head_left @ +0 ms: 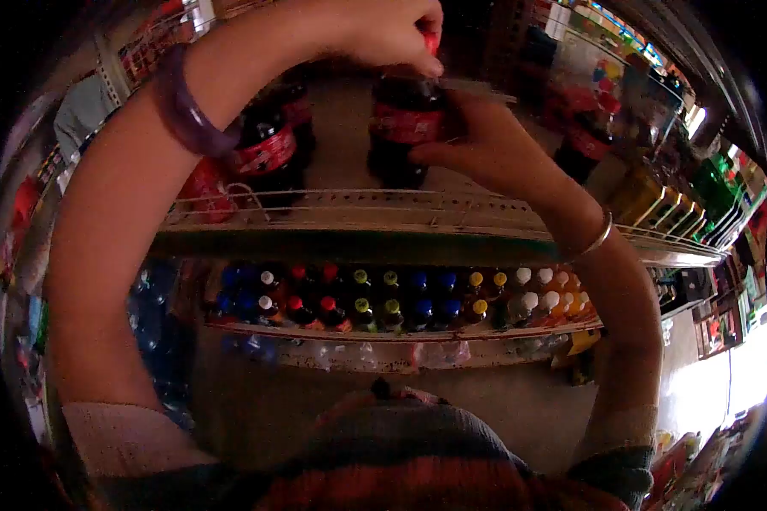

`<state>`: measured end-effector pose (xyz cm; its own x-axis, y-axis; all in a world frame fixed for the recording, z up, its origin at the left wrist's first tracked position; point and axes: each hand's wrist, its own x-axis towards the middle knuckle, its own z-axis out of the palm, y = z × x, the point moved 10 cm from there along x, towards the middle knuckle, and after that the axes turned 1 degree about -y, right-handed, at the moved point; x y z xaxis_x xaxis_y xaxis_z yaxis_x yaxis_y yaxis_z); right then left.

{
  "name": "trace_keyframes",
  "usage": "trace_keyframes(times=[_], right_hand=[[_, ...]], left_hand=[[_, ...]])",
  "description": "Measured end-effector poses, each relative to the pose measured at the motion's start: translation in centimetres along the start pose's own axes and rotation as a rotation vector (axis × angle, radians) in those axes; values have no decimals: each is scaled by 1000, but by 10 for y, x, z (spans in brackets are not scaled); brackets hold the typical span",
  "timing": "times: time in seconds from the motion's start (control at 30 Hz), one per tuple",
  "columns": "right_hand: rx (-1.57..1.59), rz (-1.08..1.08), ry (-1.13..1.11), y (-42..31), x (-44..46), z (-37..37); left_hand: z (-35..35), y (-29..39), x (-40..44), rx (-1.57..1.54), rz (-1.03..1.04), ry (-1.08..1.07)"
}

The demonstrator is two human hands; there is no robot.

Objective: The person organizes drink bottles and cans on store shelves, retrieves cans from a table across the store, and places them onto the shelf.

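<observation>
On the upper shelf, a dark cola bottle (pixel 398 128) with a red label stands upright between my hands. My left hand (pixel 392 34) is at its top, with the fingers closed round the red cap. From the right, my right hand (pixel 477 132) wraps round the bottle's side at label height, the thumb across the label. Another dark bottle (pixel 264 157) with a red label stands to the left, partly behind my left forearm. A similar bottle with a red cap (pixel 586 140) is on the right.
The shelf's wire front edge (pixel 358 203) runs below my hands. A lower shelf (pixel 400 334) bears rows of small bottles with coloured caps. Yellow bottles (pixel 643 198) and green bottles (pixel 717 183) are at the right. Blue-tinted bottles (pixel 158 341) are at lower left.
</observation>
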<state>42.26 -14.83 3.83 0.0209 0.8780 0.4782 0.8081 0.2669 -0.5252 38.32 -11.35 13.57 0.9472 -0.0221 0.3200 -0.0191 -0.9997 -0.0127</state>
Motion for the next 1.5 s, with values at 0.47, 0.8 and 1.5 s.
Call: trace_keyframes(times=[0.47, 0.8, 1.5], right_hand=[[-102, 121, -107, -17, 22, 39], [-56, 68, -129, -26, 19, 43], [-893, -126, 745, -33, -90, -148]], left_hand=[[9, -30, -51, -156, -263, -315], [10, -30, -57, -44, -145, -348], [-18, 13, -15, 3, 58, 112]])
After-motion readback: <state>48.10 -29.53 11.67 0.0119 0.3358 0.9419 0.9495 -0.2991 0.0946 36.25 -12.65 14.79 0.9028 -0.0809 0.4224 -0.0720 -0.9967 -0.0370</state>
